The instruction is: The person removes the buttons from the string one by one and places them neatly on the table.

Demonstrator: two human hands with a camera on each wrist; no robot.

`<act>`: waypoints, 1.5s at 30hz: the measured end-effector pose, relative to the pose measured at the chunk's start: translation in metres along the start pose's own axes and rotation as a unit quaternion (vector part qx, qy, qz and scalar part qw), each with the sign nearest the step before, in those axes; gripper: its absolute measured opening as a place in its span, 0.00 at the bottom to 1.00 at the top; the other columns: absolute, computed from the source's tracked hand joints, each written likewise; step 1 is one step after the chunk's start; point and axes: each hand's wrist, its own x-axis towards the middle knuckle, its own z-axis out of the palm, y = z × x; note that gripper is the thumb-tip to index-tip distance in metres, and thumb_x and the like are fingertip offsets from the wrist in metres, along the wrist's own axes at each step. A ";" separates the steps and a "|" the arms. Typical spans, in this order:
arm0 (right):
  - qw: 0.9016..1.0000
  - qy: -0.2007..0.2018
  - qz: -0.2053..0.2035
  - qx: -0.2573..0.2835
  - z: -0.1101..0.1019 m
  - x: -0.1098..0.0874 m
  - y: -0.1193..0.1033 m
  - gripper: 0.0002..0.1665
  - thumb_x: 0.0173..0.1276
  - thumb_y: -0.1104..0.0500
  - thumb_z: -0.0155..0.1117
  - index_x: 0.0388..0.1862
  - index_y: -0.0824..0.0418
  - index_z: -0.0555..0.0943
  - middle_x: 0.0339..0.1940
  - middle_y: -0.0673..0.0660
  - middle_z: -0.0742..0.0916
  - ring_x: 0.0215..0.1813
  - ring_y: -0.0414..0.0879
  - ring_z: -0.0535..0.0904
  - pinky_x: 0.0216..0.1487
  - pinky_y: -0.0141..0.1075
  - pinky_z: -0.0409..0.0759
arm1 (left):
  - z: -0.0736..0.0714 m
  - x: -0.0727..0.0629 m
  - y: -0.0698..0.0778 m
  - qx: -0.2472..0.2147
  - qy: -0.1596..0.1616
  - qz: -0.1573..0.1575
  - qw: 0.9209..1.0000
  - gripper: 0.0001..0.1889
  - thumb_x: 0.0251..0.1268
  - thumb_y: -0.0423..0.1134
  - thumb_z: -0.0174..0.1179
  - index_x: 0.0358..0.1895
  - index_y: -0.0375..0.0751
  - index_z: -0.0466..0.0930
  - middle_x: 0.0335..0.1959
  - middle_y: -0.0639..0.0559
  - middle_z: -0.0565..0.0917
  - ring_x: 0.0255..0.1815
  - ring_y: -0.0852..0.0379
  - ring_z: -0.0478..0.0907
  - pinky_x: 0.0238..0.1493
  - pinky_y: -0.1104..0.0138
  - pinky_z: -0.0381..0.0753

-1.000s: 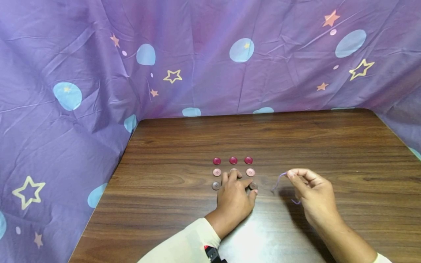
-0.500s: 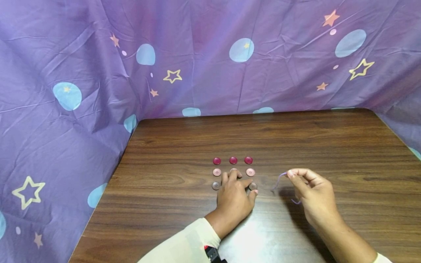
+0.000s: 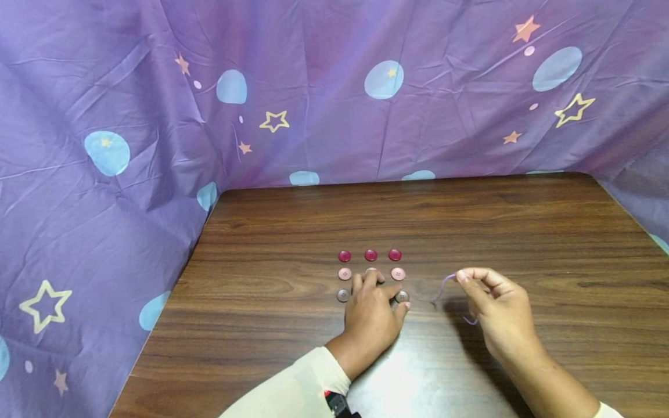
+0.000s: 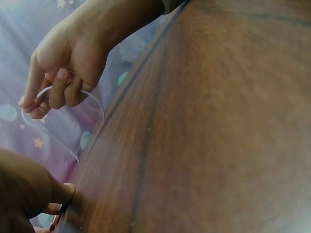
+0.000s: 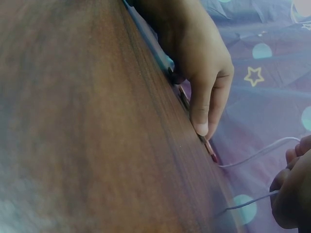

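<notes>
Flat buttons lie in rows on the brown table. The far row holds dark red buttons [image 3: 370, 255], the row before it pink buttons [image 3: 398, 274], the middle pink one partly covered by a finger. My left hand [image 3: 372, 316] rests over the near row, its thumb and forefinger on either side of a grey button [image 3: 402, 296], seemingly pinching its edge. Another grey button [image 3: 343, 295] shows left of the hand; anything under the palm is hidden. To the right, my right hand [image 3: 504, 310] pinches a purple string [image 3: 444, 285] between thumb and forefinger, above the table, the string's ends hanging down.
The wood-grain table [image 3: 261, 226] has rounded far corners. A purple curtain [image 3: 334, 58] with stars and blue dots hangs behind it and along the left side. A black strap [image 3: 340, 404] sits on the left sleeve.
The grey button between my left thumb and forefinger has shifted very slightly, and its face shows lighter. Both hands and the string stay in place.
</notes>
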 end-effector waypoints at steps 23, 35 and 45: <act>0.999 0.037 0.007 -0.029 0.000 0.006 0.002 0.08 0.78 0.66 0.70 0.36 0.57 0.89 0.28 0.43 0.88 0.22 0.36 0.76 0.25 0.26 0.76 | -0.011 -0.006 0.001 0.010 0.009 -0.001 1.000 0.22 0.57 0.53 0.81 0.57 0.59 0.94 0.58 0.49 0.85 0.58 0.49 0.78 0.46 0.60 0.84; 0.998 0.068 -0.001 -0.014 0.000 0.010 0.002 0.13 0.77 0.70 0.68 0.33 0.56 0.89 0.23 0.46 0.85 0.24 0.36 0.76 0.26 0.26 0.76 | -0.020 -0.010 -0.006 0.011 0.069 0.030 0.997 0.25 0.55 0.49 0.83 0.58 0.54 0.93 0.60 0.48 0.86 0.59 0.48 0.80 0.49 0.57 0.84; 0.995 0.090 -0.002 -0.046 -0.002 0.011 0.002 0.09 0.76 0.67 0.71 0.35 0.58 0.90 0.28 0.42 0.89 0.25 0.36 0.74 0.20 0.27 0.70 | -0.029 -0.006 -0.026 0.005 0.100 0.022 0.995 0.24 0.56 0.47 0.83 0.58 0.52 0.92 0.62 0.44 0.83 0.60 0.45 0.80 0.53 0.51 0.82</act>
